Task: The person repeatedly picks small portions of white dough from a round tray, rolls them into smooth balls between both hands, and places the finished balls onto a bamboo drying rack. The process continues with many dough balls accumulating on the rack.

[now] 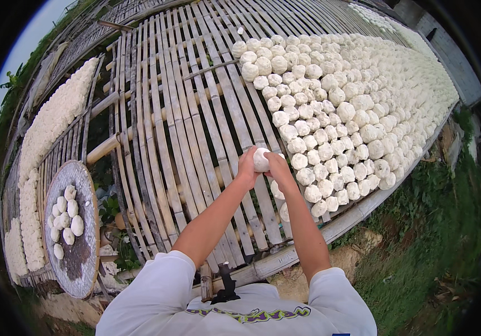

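A long, grey-brown rack of split bamboo slats [184, 123] fills the middle of the view, its slats running from the person's side toward the far end. On its right lies a broad block of off-white, lumpy balls [358, 106], packed in close rows and reaching to the rack's outer edge; green grass [419, 252] grows beyond that edge. To the left, a long band of small, cream-white pieces [55, 115] covers another slatted stretch. Nearer, at the lower left, a round, pale woven tray [90, 241] with a dark patch in its middle carries a loose cluster of smooth white balls [66, 221].

Both bare arms reach forward over the slats. The right forearm [306, 229] stands in the way, crossing the block's near left corner and partly hiding balls there. The left hand [247, 167] and right hand [278, 168] are cupped around one smooth, white, rounded ball [261, 159], gripping it from either side above the bare slats, just beside the block's left edge. Its visible part looks slightly longer from near to far than across, though the hands cover its flanks, so the true long axis is hard to tell. Farther off, a thin, grey stick [212, 70] lies crosswise over the slats.
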